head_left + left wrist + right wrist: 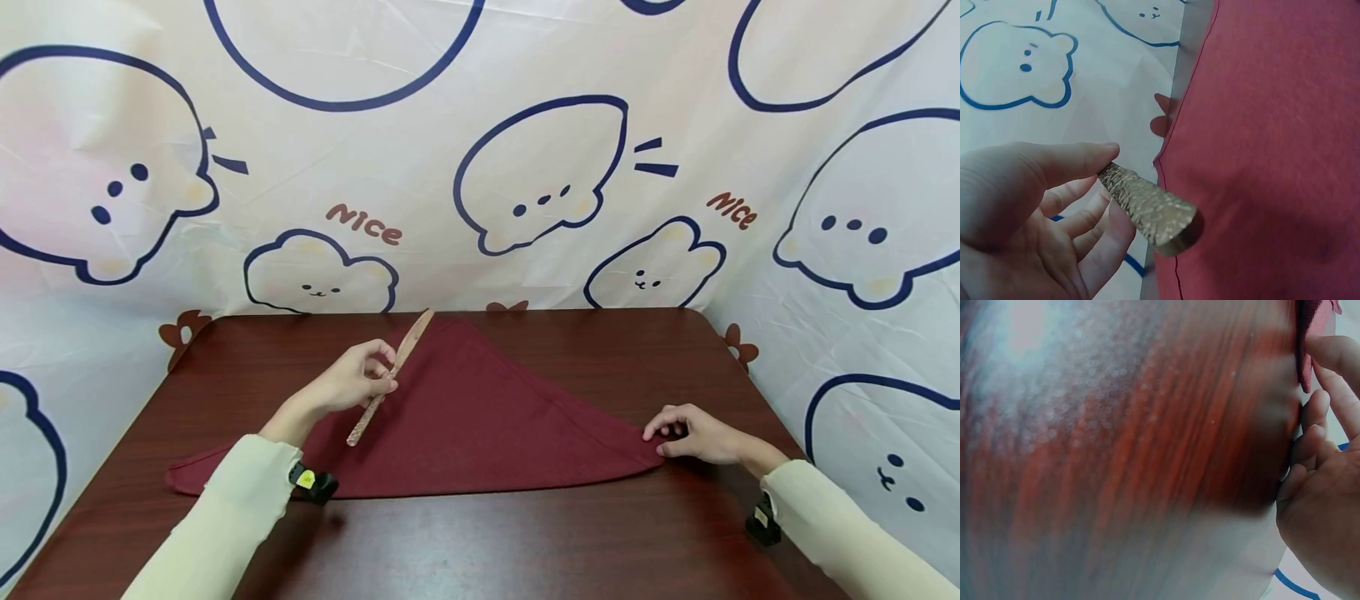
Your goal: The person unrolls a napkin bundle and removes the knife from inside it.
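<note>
A dark red cloth napkin (480, 408), folded into a triangle, lies on the table with its point toward the back. Above its left half, my left hand (356, 379) pinches a gold-toned table knife (408, 343) between thumb and fingers. The blade tilts up and away, and the hammered handle (1147, 209) points back toward the left wrist camera. At the napkin's right corner is my right hand (697, 435), its thumb and forefinger pinching the cloth edge (1307, 369). The other fingers of that hand are curled loosely.
The brown wooden table (480, 542) reflects light near its front edge. Behind it and along both sides hangs a pale curtain (420, 183) printed with cartoon outlines. Small black cameras (313, 483) are strapped to both wrists.
</note>
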Demonstrator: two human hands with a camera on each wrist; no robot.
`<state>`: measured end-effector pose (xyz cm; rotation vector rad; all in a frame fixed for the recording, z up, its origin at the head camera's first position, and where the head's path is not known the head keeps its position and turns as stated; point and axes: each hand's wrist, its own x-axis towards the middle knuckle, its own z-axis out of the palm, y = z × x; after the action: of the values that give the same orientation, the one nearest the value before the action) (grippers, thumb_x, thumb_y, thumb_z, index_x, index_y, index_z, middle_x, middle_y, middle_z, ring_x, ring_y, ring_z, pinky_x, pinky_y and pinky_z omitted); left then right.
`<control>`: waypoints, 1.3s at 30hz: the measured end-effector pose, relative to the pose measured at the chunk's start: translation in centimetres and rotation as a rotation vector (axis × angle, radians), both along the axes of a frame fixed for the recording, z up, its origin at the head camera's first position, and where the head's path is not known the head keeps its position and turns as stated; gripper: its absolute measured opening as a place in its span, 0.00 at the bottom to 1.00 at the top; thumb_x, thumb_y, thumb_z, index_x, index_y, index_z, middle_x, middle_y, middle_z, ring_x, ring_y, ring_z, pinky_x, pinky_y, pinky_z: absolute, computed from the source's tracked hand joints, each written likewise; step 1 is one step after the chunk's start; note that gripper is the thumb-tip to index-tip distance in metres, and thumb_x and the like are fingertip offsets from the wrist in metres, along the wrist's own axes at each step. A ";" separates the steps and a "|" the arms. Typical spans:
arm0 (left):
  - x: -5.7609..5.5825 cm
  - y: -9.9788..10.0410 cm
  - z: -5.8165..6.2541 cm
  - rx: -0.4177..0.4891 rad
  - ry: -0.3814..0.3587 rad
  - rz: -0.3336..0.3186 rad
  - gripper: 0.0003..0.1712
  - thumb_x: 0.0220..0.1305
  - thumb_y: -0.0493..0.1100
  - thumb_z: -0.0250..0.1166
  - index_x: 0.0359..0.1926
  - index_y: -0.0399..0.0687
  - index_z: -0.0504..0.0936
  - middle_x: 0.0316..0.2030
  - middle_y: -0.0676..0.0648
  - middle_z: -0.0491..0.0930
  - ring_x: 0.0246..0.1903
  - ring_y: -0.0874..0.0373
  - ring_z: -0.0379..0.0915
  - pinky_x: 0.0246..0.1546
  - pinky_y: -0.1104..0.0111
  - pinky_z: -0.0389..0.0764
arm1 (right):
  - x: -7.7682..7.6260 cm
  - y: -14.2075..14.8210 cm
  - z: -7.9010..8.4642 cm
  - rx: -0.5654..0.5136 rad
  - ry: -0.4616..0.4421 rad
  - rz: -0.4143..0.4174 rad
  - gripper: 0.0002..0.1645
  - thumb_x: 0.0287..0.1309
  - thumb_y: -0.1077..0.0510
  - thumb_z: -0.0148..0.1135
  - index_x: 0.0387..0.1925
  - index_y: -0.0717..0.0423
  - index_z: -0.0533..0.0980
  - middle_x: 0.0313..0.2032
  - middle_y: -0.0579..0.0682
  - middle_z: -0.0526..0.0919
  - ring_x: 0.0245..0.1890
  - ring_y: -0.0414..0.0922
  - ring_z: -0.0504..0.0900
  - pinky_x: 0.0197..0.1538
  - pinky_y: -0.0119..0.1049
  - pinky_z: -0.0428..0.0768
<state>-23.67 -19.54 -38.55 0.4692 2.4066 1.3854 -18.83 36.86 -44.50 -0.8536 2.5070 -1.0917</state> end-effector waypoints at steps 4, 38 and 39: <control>-0.4 1.2 0.0 0.013 0.017 -0.007 0.16 0.68 0.31 0.62 0.52 0.34 0.66 0.31 0.39 0.80 0.26 0.58 0.75 0.25 0.64 0.79 | 0.1 0.0 0.0 0.002 0.001 -0.003 0.08 0.60 0.64 0.69 0.41 0.53 0.84 0.32 0.54 0.77 0.33 0.43 0.71 0.34 0.34 0.68; -2.5 12.8 -1.5 0.363 -0.225 0.283 0.15 0.69 0.34 0.62 0.49 0.44 0.63 0.54 0.27 0.79 0.31 0.59 0.78 0.35 0.63 0.88 | 0.0 0.2 -0.1 0.002 -0.016 -0.016 0.08 0.60 0.63 0.69 0.42 0.54 0.84 0.32 0.53 0.77 0.34 0.40 0.71 0.36 0.34 0.68; -2.5 13.1 -1.6 0.373 -0.234 0.289 0.15 0.69 0.34 0.62 0.48 0.44 0.63 0.55 0.27 0.79 0.31 0.59 0.78 0.35 0.64 0.88 | 0.0 0.2 -0.1 0.003 -0.016 -0.015 0.08 0.60 0.63 0.69 0.42 0.54 0.84 0.32 0.53 0.77 0.34 0.40 0.71 0.36 0.34 0.68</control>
<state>-26.15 -6.42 -40.10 0.0351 2.0911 1.9097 -18.81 37.03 -44.57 -0.8227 2.5053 -1.0948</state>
